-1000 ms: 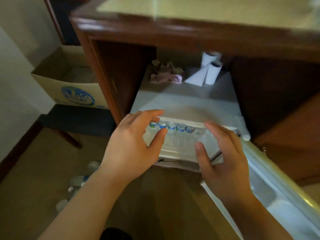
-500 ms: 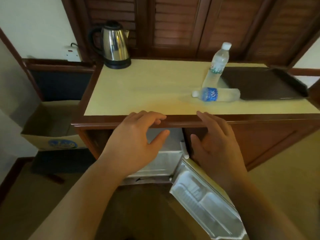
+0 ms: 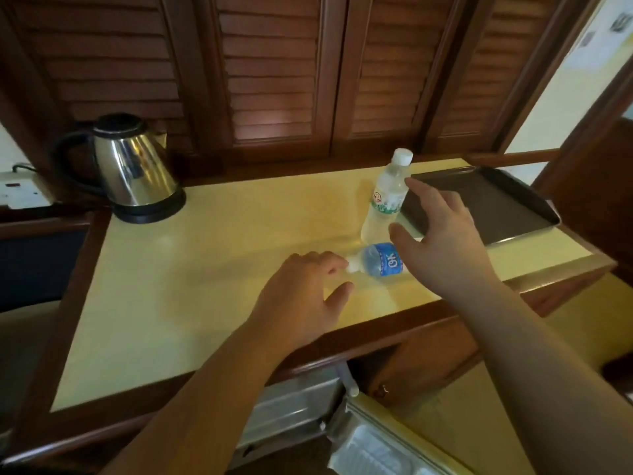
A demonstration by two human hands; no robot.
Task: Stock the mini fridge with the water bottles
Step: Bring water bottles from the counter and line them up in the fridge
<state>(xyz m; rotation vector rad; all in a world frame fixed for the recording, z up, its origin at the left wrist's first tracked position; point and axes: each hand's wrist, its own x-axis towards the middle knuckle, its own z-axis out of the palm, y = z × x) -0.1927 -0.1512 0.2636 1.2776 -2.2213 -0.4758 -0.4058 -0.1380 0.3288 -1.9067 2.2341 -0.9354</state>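
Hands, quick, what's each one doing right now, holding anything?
Left hand: open, empty, fingers by the lying bottle cap.
Right hand: open, empty, reaching toward the upright bottle.

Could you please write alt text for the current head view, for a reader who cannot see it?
Two open hands reach across a yellow countertop: the right hand nears an upright water bottle, the left hand nears one lying on its side. A steel kettle, dark tray and open mini fridge surround them.

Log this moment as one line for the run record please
phase: reaching | left hand: open, near lying bottle cap | right hand: open, beside upright bottle | fridge door: open
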